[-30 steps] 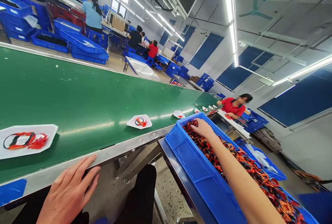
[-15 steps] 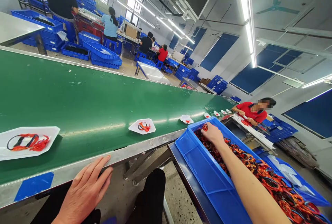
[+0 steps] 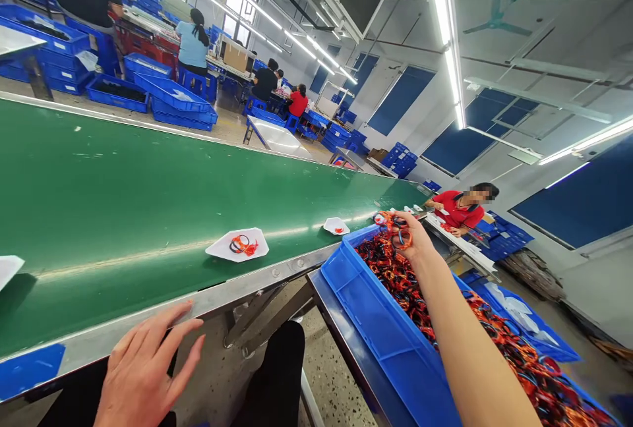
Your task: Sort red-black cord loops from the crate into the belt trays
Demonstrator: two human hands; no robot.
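Note:
My right hand [image 3: 410, 232] is raised over the far end of a blue plastic crate [image 3: 346, 282], gripping a small tangle of orange and black cords [image 3: 393, 226]. A heap of the same cords [image 3: 395, 275] fills the crate beneath my forearm. My left hand [image 3: 151, 368] is open with its fingers spread at the steel rail [image 3: 212, 298] of a green conveyor belt [image 3: 123, 176]. I cannot tell if it touches the rail. A white plate [image 3: 237, 246] on the belt carries a small bundle of cords.
Smaller white plates [image 3: 336, 225] lie farther along the belt. A co-worker in a red shirt [image 3: 457, 209] sits past its far end. A blue crate [image 3: 524, 321] is on the floor to the right. Several stacked blue crates and seated workers line the room behind the belt.
My right hand has lifted a tangle of cords from the heap. The white plates have shifted left along the belt, and the large one has nearly left the view.

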